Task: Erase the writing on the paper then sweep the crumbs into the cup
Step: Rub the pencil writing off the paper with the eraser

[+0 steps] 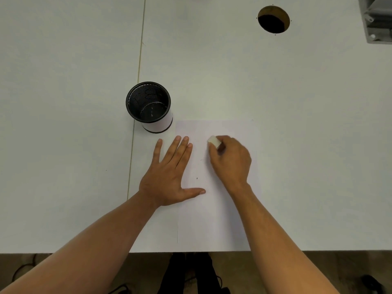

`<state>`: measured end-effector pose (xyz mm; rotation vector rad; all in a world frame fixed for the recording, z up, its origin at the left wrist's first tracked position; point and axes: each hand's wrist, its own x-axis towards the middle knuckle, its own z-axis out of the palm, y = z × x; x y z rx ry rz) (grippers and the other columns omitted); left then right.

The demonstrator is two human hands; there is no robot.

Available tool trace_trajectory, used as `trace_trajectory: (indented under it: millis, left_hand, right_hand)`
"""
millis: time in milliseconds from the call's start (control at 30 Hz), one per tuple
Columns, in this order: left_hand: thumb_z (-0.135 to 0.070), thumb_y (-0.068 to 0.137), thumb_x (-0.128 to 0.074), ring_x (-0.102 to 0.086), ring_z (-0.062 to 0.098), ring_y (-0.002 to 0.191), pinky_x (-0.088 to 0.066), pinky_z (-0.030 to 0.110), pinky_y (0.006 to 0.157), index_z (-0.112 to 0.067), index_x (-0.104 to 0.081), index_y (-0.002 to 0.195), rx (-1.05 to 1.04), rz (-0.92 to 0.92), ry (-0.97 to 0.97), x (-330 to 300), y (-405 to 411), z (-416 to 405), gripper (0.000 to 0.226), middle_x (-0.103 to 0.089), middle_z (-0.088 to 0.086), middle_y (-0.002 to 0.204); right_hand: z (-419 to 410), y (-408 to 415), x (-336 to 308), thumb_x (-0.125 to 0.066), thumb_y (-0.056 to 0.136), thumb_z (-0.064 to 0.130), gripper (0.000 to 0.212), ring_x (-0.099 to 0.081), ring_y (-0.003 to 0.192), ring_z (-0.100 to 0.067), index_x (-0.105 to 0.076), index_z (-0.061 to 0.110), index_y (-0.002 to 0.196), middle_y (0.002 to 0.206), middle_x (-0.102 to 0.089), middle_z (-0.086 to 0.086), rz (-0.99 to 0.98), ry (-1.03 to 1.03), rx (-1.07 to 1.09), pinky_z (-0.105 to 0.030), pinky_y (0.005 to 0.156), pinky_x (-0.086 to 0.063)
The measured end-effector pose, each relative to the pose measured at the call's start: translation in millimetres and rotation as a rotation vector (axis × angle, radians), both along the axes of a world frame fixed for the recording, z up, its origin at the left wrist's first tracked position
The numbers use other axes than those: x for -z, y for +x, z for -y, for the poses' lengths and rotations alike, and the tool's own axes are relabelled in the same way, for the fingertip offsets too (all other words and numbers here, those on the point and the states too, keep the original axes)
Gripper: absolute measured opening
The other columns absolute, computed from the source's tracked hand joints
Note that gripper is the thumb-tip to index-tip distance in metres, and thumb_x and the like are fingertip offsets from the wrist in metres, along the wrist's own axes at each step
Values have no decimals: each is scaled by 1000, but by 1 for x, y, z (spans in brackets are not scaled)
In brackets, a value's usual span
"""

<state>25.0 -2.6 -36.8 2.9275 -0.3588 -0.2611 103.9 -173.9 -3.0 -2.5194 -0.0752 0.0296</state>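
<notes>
A white sheet of paper [214, 217] lies on the table near its front edge. My left hand [169, 177] rests flat on the paper's left side, fingers spread. My right hand [230, 160] is closed around a white eraser [214, 141], whose tip touches the upper middle of the paper. A few tiny dark crumbs [197, 178] lie on the sheet between my hands. A black mesh cup [149, 106] stands upright just beyond the paper's upper left corner. No writing is visible on the paper.
The white table [63, 124] has a seam running down its left part and a round cable hole [273, 19] at the far right. A grey metal bracket [377, 20] sits at the top right corner. The floor shows below the front edge.
</notes>
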Motion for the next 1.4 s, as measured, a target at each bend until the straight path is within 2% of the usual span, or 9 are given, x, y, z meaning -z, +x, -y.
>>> trace_trajectory:
  millis: [100,267,433,600,800,967,1133,1300,1400]
  left_hand:
    - [-92,81,-24,2,24,156,-5,64,122,-8,-7,160,0,4,-6,0,0,0,116,-3,9,169]
    - [-89,84,-22,-1,25,156,-5,64,122,-6,-12,159,13,17,-30,2,0,-1,113,-6,11,169]
    - [-91,82,-26,1,24,156,-4,63,122,-7,-10,160,11,23,-11,2,-1,-1,116,-4,10,169]
    - [-92,81,-24,2,24,156,-5,64,122,-8,-9,160,-2,14,-5,1,0,0,116,-3,9,169]
    - [-91,83,-25,-2,25,156,-6,64,122,-7,-14,159,9,17,-26,0,0,0,115,-7,10,169]
    - [-92,81,-26,3,24,156,-6,64,122,-8,-8,160,1,-7,-9,0,1,0,117,-1,9,169]
    - [-93,80,-25,2,25,156,-7,65,121,-7,-10,160,0,1,-21,-1,0,-1,118,-3,10,169]
    - [-91,82,-25,-2,26,156,-9,66,121,-7,-14,159,15,11,-38,1,0,0,115,-6,11,169]
    - [-93,80,-27,1,25,156,-6,65,121,-7,-12,160,12,8,-12,2,0,-1,118,-4,10,169]
  right_hand:
    - [2,2,-2,-59,91,33,19,-62,70,-15,-67,16,94,80,-67,4,-20,37,55,-28,63,-46]
    - [4,-51,-2,-66,86,31,20,-63,72,-12,-70,17,100,87,-71,4,-51,44,-200,-32,67,-52]
    - [6,-13,0,-63,87,31,18,-63,73,-18,-69,17,96,84,-70,2,-15,20,-66,-34,67,-50]
    - [12,10,0,-60,89,32,16,-61,69,-15,-67,17,91,79,-67,5,-24,31,34,-35,64,-52]
    - [8,-42,4,-66,87,32,21,-64,71,-13,-70,18,101,86,-71,3,6,20,-251,-32,66,-52]
    - [13,0,4,-64,88,34,18,-60,68,-11,-69,19,96,80,-68,6,10,27,-66,-24,60,-44]
    - [8,-10,1,-64,88,35,20,-57,71,-4,-68,19,100,88,-68,9,-20,113,-56,-16,63,-43]
    - [-5,-34,4,-63,88,33,19,-59,70,-10,-69,20,101,85,-69,4,-37,32,-290,-27,63,-50]
    - [-8,-16,6,-62,88,34,21,-61,73,-12,-69,19,102,88,-70,3,-26,28,-215,-26,63,-48]
